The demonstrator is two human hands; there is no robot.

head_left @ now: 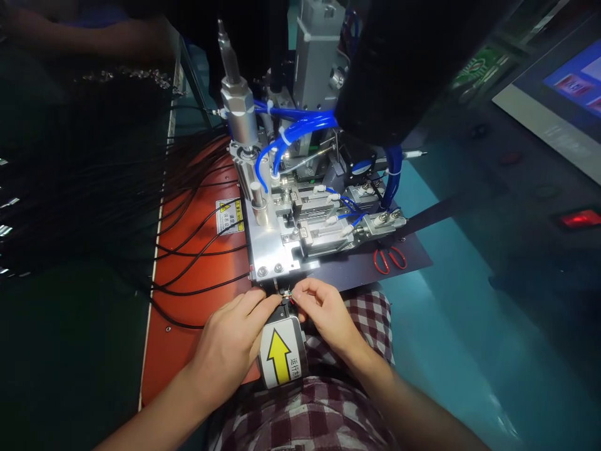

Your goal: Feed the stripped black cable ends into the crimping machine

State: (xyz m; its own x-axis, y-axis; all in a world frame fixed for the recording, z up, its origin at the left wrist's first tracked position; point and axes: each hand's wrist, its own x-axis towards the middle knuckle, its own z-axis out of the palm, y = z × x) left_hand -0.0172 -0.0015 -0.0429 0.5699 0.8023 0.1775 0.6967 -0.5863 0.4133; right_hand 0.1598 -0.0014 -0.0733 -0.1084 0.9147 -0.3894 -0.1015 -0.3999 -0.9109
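Observation:
At the front edge of a metal machine [277,250], both hands meet over a small metallic piece with fine red and white wires [288,294]. My right hand [326,310] pinches the thin wires between thumb and forefinger. My left hand [235,335] lies over the machine's front end, thumb and forefinger closed by the same piece; whatever they hold is too small to make out. Just below the fingertips is a rounded housing [282,351] with a yellow arrow on a white label.
Black cables [201,250] run across the orange tabletop [188,307] on the left. Red-handled scissors [389,259] lie on the dark plate at right. Blue air hoses [300,128] and a tall pneumatic cylinder [239,113] rise behind. A screen [577,81] stands at far right.

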